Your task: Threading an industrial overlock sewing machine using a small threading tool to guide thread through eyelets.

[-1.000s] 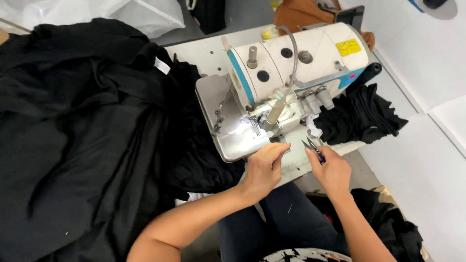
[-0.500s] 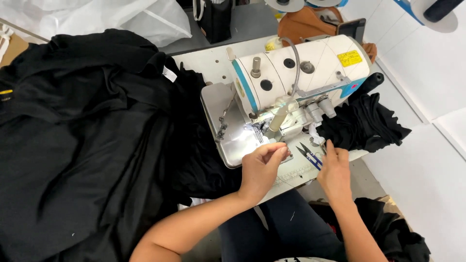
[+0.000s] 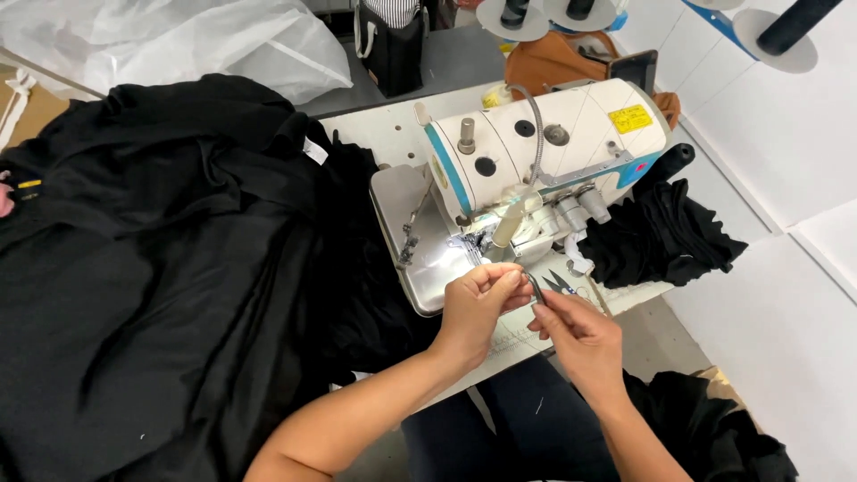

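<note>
My left hand (image 3: pixel 480 302) and my right hand (image 3: pixel 580 337) meet in front of the white sewing machine (image 3: pixel 544 143), just below its needle area. Both pinch a thin dark strip (image 3: pixel 534 287) that curves between their fingertips; what it is made of is too small to tell. Small thread snips (image 3: pixel 559 282) lie on the table right behind my right fingers, touched by neither hand. The metal bed plate (image 3: pixel 420 241) of the machine lies left of my left hand.
A big heap of black fabric (image 3: pixel 178 268) covers the left side of the table. A smaller black bundle (image 3: pixel 661 236) sits right of the machine. A clear plastic bag (image 3: pixel 178 40), a brown bag (image 3: pixel 553 58) and thread cones (image 3: pixel 786 27) stand at the back.
My right hand held the snips, then laid them on the table. Both hands have since come together and pinched the thin dark strip.
</note>
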